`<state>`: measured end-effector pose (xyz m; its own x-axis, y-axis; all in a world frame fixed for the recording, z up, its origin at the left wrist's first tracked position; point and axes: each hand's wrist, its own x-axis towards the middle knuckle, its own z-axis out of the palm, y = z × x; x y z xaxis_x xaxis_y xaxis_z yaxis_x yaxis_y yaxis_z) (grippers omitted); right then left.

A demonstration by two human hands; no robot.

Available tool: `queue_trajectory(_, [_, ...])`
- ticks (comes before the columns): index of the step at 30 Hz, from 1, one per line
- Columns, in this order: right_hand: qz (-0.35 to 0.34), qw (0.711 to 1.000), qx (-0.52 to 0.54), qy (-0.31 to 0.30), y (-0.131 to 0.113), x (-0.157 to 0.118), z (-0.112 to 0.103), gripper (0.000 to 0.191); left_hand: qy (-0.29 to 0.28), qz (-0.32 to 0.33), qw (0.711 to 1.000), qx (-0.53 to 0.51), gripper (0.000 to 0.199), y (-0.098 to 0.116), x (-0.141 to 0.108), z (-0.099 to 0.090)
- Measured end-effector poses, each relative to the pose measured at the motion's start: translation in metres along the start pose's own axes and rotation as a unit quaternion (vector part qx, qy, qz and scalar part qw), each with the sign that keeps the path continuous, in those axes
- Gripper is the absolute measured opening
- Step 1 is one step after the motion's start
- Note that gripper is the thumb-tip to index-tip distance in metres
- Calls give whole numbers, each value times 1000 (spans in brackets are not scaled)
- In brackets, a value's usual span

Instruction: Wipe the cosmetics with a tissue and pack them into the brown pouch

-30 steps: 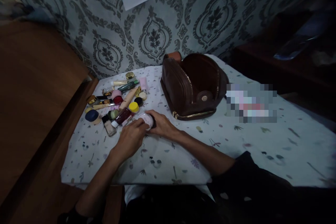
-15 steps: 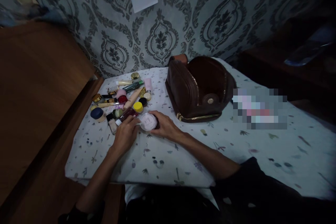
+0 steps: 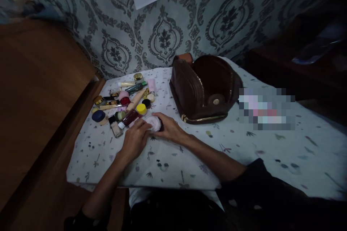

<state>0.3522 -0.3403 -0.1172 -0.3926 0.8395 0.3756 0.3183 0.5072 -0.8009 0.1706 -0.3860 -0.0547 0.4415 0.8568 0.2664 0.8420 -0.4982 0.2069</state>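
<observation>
My right hand (image 3: 168, 127) is wrapped round the right side of a small round cosmetic jar (image 3: 155, 123) with a pale top and a dark side. Against the jar's left edge, the closed fingers of my left hand (image 3: 136, 134) grip its rim and cover part of the top. Whether a separate lid is between those fingers cannot be made out. Just beyond my left hand lie a dark red bottle (image 3: 131, 118) and a nail polish bottle (image 3: 116, 128). A yellow-lidded pot (image 3: 141, 108) stands behind the jar.
A brown cosmetic bag (image 3: 189, 94) stands unzipped to the right of my hands. Several cosmetics, including a blue-lidded jar (image 3: 99, 116) and a pink tube (image 3: 151, 86), crowd the left of the patterned tablecloth (image 3: 173, 162). A wooden cabinet (image 3: 40, 79) borders the left side.
My left hand has shifted right, and its fingers now reach farther over the top of the jar. The right hand keeps its grip. The camera view has moved slightly.
</observation>
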Motion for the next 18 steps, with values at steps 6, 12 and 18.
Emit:
queue_trajectory(6, [-22,1000,-7,4,4,1,3,69,12,-7,1000,16,24,0,12,2])
queue_trajectory(12, [-30,1000,-2,8,5,-1,2,72,-1,-33,999,39,21,-8,7,-3])
queue_trajectory(18, [-28,1000,-5,8,3,-1,2,68,-20,13,1000,-14,21,8,1,-1])
